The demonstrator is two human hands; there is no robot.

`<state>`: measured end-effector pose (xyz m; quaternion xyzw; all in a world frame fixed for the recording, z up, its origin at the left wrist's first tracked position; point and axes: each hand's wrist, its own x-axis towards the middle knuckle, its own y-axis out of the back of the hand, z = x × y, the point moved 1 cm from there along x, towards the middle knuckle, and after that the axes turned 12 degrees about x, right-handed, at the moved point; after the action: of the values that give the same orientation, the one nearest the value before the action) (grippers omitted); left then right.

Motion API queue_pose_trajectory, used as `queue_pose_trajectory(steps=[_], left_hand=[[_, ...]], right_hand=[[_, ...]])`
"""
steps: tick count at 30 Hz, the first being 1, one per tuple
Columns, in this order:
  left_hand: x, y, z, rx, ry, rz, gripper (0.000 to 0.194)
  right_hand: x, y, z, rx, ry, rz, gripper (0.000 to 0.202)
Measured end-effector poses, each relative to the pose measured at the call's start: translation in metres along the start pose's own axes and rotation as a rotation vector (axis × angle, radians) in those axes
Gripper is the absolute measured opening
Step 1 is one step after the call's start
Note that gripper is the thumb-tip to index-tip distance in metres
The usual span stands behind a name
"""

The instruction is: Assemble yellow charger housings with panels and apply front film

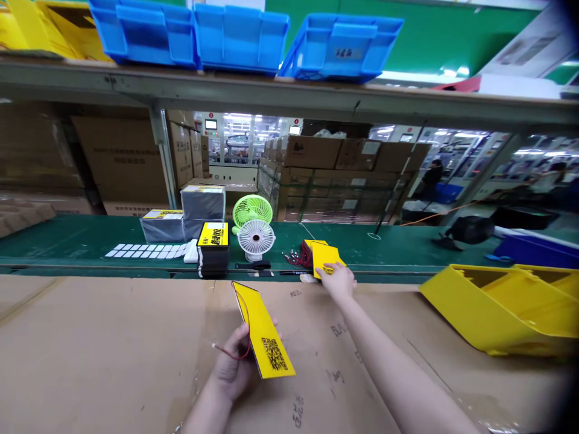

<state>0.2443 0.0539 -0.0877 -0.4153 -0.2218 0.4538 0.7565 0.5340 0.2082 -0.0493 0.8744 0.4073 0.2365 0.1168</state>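
Observation:
My left hand (pixel 235 361) grips a flat yellow panel (pixel 263 331) with a QR code near its lower end. A thin red wire with a small white connector hangs from it on the left. The panel is tilted above the cardboard-covered bench (pixel 113 343). My right hand (pixel 338 280) reaches to the back edge, its fingers closed on a second yellow panel (pixel 322 254) that also bears a QR code. Beside that panel is a bundle of red wires (pixel 301 255) with white ends.
A white fan (pixel 256 238) and a green fan (pixel 251 210) stand behind, near a black-and-yellow stack (pixel 213 250) and white labels (pixel 147 251). Yellow bins (pixel 497 310) sit at the right. Blue bins (pixel 242 39) line the shelf above.

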Motion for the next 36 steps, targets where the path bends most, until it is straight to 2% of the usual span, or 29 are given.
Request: queue_pose_trajectory(steps=[3, 8, 12, 15, 19, 25, 29, 32, 34, 36], left_hand=[[-0.002, -0.001, -0.002, 0.028, -0.006, -0.079, 0.047], [-0.003, -0.004, -0.004, 0.107, -0.038, -0.136, 0.053], [-0.005, -0.006, -0.005, 0.161, -0.042, -0.135, 0.053], [-0.006, -0.008, -0.004, 0.215, -0.037, -0.127, 0.053], [-0.007, -0.007, -0.003, 0.237, -0.054, -0.126, 0.057], [-0.007, -0.002, -0.006, 0.211, -0.018, -0.163, 0.056], [-0.006, 0.005, -0.002, 0.108, -0.033, -0.142, 0.052], [-0.004, 0.010, 0.006, -0.008, -0.024, -0.097, 0.041], [-0.004, 0.009, 0.012, -0.053, -0.021, -0.115, 0.043], [-0.005, 0.005, 0.017, -0.063, -0.032, -0.156, 0.052]], right_hand=[[-0.027, -0.017, -0.021, 0.097, 0.059, -0.177, 0.027], [-0.102, -0.041, -0.059, 0.295, 0.095, -0.539, 0.032], [-0.144, -0.046, -0.080, 0.385, 0.057, -0.684, 0.038], [-0.152, -0.045, -0.088, 0.410, 0.026, -0.698, 0.044], [-0.154, -0.042, -0.093, 0.427, 0.012, -0.728, 0.035], [-0.152, -0.038, -0.094, 0.429, 0.033, -0.595, 0.029], [-0.156, -0.032, -0.101, 0.468, 0.063, -0.593, 0.014], [-0.168, -0.012, -0.110, 0.531, 0.102, -0.744, 0.006], [-0.177, 0.008, -0.116, 0.610, 0.082, -0.943, 0.005], [-0.183, 0.032, -0.119, 0.707, 0.016, -1.148, 0.006]])
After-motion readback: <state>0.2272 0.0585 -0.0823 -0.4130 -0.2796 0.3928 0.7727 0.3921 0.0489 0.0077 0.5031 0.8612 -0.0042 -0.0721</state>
